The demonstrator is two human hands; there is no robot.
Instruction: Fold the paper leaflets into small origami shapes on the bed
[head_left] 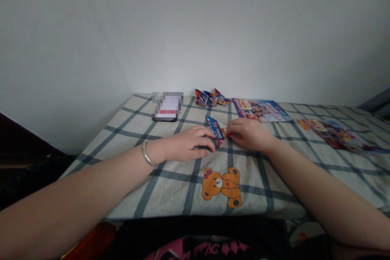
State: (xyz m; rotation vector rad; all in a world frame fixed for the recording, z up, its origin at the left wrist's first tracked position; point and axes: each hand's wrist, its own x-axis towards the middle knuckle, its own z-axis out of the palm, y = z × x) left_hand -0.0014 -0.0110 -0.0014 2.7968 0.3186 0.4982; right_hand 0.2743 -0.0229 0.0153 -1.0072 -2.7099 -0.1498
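Observation:
A small folded piece of printed paper point(217, 128), blue with red and yellow parts, lies on the checked cloth between my hands. My left hand point(190, 143) rests palm down on the cloth, fingers stretched out, their tips touching the paper's left side. At the paper's right corner, my right hand point(250, 134) has its thumb and fingers pinched together on the edge. Part of that corner is hidden by the fingertips. Behind it, against the wall, stand several folded paper shapes point(210, 98) of similar print.
A phone point(167, 107) with a blurred screen lies at the back left. To the right are a flat printed flyer point(268, 110) and another flyer point(341, 134). The checked tablecloth point(170, 195) bears a bear picture point(224, 187) near the front edge. A wall point(195, 28) rises behind.

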